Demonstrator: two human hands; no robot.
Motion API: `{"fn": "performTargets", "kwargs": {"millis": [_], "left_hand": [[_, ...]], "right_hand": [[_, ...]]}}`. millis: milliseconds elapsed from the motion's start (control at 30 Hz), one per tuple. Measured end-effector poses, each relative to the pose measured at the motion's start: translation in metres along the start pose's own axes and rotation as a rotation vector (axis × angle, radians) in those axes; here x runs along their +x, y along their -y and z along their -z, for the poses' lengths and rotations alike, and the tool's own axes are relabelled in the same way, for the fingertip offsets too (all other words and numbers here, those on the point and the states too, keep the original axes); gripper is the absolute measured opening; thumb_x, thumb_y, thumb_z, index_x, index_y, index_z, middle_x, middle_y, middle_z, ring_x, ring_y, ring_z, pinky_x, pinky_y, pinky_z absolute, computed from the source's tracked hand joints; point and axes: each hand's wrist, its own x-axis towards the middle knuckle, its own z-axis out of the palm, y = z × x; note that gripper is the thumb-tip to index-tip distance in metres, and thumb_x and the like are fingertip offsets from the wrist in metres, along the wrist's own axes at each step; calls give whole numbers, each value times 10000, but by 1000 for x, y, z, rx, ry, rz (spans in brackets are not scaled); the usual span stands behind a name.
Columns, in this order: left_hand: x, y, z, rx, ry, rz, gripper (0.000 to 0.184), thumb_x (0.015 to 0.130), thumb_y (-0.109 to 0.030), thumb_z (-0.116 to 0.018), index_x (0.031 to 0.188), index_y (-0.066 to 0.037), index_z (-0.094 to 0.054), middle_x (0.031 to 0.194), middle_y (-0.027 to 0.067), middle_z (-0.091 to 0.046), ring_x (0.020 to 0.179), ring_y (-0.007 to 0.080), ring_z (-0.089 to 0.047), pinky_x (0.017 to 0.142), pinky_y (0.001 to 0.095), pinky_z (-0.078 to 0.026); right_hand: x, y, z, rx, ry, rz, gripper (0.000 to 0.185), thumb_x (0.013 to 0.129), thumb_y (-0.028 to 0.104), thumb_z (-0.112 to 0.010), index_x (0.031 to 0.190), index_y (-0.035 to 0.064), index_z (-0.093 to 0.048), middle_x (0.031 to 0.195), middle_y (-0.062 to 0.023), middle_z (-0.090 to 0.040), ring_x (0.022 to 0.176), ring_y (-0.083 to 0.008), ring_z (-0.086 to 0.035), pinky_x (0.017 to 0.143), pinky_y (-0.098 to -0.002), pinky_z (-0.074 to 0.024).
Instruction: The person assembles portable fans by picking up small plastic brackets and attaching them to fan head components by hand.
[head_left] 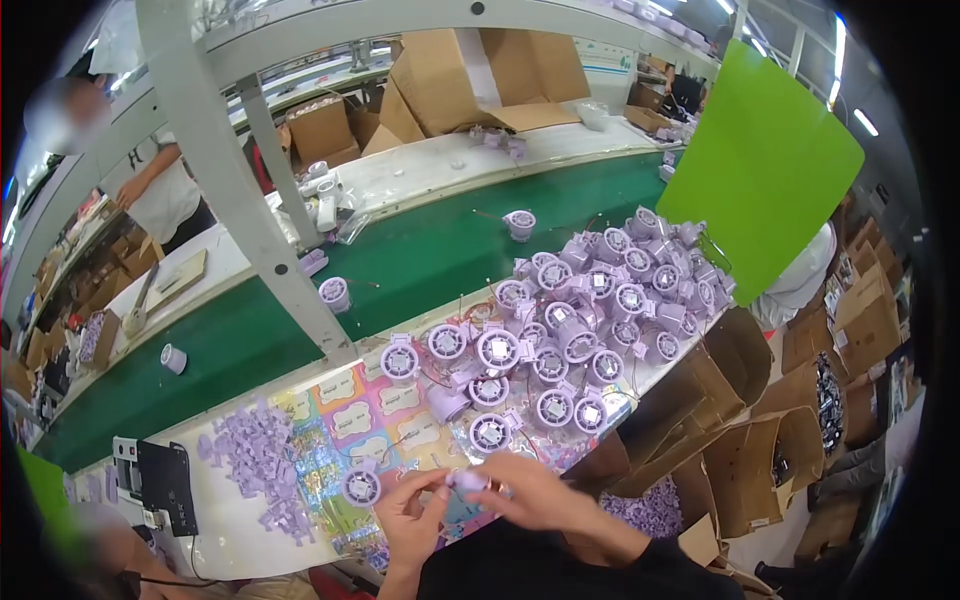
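Observation:
Close to the bench's front edge, my right hand (530, 495) is closed around a small lilac plastic housing (468, 482). My left hand (412, 512) meets it from the left, thumb and forefinger pinched at the housing's near side; whatever lies between those fingertips is too small to make out. Just left of my left hand stands a round lilac housing (361, 487) with a white square in its face. Beyond both hands, a large heap of similar lilac housings (550, 365) with thin wires covers the bench's right part.
Small lilac clips (255, 465) lie piled on the left, beside a black device (166, 487). Behind runs a green conveyor belt (420, 255) carrying a few housings, with a metal post (245, 190) before it. A green panel (765, 170) and cardboard boxes (765, 465) are at right. Other people stand nearby.

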Motion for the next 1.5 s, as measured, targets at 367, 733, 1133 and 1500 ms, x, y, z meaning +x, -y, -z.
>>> {"fn": "performTargets", "kwargs": {"millis": [367, 733, 1133, 1500], "left_hand": [[32, 72, 27, 966, 72, -483, 185, 778, -27, -686, 961, -44, -708, 785, 106, -622, 732, 297, -610, 654, 409, -475], [36, 78, 30, 1038, 71, -486, 156, 778, -25, -691, 932, -50, -690, 783, 113, -604, 738, 317, -611, 647, 425, -476], [29, 73, 33, 992, 106, -636, 139, 782, -60, -700, 919, -47, -681, 782, 80, -602, 715, 281, -621, 628, 385, -489], [94, -64, 126, 1101, -244, -826, 145, 731, 46, -703, 846, -37, -672, 706, 107, -590, 647, 293, -594, 574, 381, -468]], "right_hand": [[228, 59, 329, -793, -1046, 372, 383, 998, 349, -580, 928, -14, -680, 760, -153, -650, 713, -240, -620, 672, -377, -466], [353, 96, 411, -1227, -1112, -38, 365, 897, 364, -645, 913, 11, -735, 917, -268, -711, 913, -428, -699, 800, -512, -550], [282, 77, 233, -1393, -371, 599, 143, 891, 242, -655, 906, 100, -666, 822, -57, -704, 745, -315, -673, 613, -425, -523], [310, -65, 49, -1116, 533, 498, 159, 798, 170, -643, 850, 31, -702, 850, -194, -707, 807, -371, -711, 679, -478, -581]]}}
